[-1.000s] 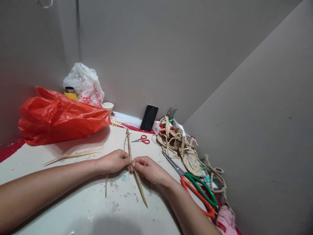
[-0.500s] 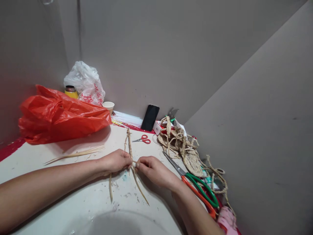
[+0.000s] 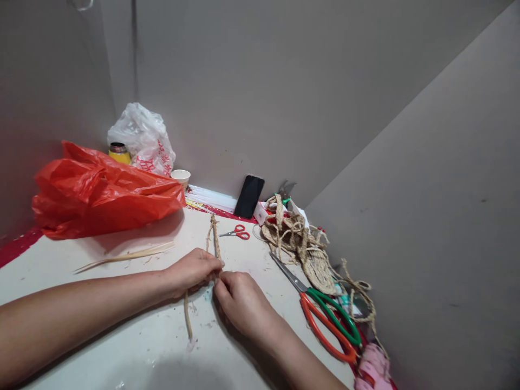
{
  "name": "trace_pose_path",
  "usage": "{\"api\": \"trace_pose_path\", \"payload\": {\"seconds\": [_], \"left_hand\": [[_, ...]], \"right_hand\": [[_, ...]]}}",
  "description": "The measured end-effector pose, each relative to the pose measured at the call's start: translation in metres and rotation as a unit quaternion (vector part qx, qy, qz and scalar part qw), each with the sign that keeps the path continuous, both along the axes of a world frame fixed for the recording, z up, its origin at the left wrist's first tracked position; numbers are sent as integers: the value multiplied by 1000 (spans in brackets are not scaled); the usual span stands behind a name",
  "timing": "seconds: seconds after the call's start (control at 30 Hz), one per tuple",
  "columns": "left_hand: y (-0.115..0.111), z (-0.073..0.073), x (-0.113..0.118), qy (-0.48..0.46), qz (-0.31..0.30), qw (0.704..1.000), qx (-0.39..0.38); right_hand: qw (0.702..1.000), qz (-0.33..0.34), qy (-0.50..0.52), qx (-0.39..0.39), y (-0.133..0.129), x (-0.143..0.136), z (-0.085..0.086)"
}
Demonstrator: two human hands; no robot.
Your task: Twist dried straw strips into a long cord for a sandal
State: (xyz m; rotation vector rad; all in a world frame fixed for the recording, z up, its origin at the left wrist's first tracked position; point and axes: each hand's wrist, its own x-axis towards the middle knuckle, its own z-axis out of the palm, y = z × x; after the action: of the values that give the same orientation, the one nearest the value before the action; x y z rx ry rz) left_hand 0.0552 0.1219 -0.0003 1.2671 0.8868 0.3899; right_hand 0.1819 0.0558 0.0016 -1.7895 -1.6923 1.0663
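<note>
My left hand (image 3: 199, 269) pinches the lower end of a thin braided straw cord (image 3: 216, 241), which runs away from me over the white table (image 3: 138, 319). Right beside it, my right hand (image 3: 235, 295) is closed at the same end of the cord, its fingertips touching or nearly touching the left ones. The strands between the fingers are mostly hidden. One loose strand (image 3: 187, 317) hangs out below my left hand. Small red-handled scissors (image 3: 235, 232) lie just right of the cord's far end.
A red plastic bag (image 3: 105, 197), a loose straw strip (image 3: 130, 254) and a paper cup (image 3: 181, 176) are at the left. A black phone (image 3: 249, 196) leans at the back. Large scissors (image 3: 325, 314) and a heap of braided straw (image 3: 309, 252) lie on the right.
My right hand has moved left and slightly down, up against my left hand. The strand that stretched between the hands and the one trailing below them on the right no longer show.
</note>
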Motion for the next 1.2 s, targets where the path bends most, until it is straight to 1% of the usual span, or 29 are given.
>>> {"api": "trace_pose_path", "payload": {"seconds": [0.07,0.1,0.13,0.2,0.23,0.27,0.3,0.37,0.4,0.43,0.47,0.53,0.57,0.6,0.67,0.73,0.8,0.87,0.93,1.03,1.13,1.2], "left_hand": [[-1,0,0,-1,0,1000,7],[-1,0,0,1,-1,1000,9],[-1,0,0,2,-3,1000,8],[0,-1,-1,1,-9,1000,2],[1,-1,-1,-2,-13,1000,0],[2,-1,-2,-6,-17,1000,-2],[3,-2,-2,-8,-22,1000,-4],[5,-2,-3,-14,-33,999,-8],[5,-3,-4,-19,-36,999,-12],[6,-3,-4,-25,-39,999,-14],[6,-4,-4,-33,-44,998,-15],[7,-4,-5,-44,-52,998,-14],[7,-4,-6,-45,-55,997,-13],[7,-3,-7,-44,-58,997,-12],[7,-1,-8,-39,-73,997,-8],[8,1,-9,-33,-100,994,-1],[9,2,-9,-22,-118,993,7],[11,2,-9,-2,-116,992,41],[14,0,-10,22,-121,986,113],[19,3,-13,72,-162,958,226],[17,16,-18,144,-196,928,283],[11,28,-19,210,-197,902,321]], "right_hand": [[990,18,-121,70,-7,-4,7],[983,46,-160,82,-11,-4,13],[980,92,-162,71,-14,-3,20],[978,173,-109,31,-17,4,34],[980,187,-73,14,-16,10,40],[984,171,-41,8,-12,17,43],[991,131,-19,16,-8,24,45],[997,22,-4,69,5,36,39],[996,-10,7,85,11,40,33],[996,-17,33,79,16,41,26],[996,-9,73,52,20,41,19],[987,24,156,-32,24,35,6],[980,29,186,-64,24,32,2],[975,28,206,-84,24,29,-1],[971,24,218,-98,24,26,-2],[970,35,217,-107,25,28,-1],[962,50,233,-134,27,31,-1],[946,43,278,-159,28,34,-4],[928,23,327,-180,28,34,-7],[913,-9,361,-191,27,31,-10],[911,-37,369,-183,24,25,-8],[909,-54,377,-170,22,21,-5]]}}
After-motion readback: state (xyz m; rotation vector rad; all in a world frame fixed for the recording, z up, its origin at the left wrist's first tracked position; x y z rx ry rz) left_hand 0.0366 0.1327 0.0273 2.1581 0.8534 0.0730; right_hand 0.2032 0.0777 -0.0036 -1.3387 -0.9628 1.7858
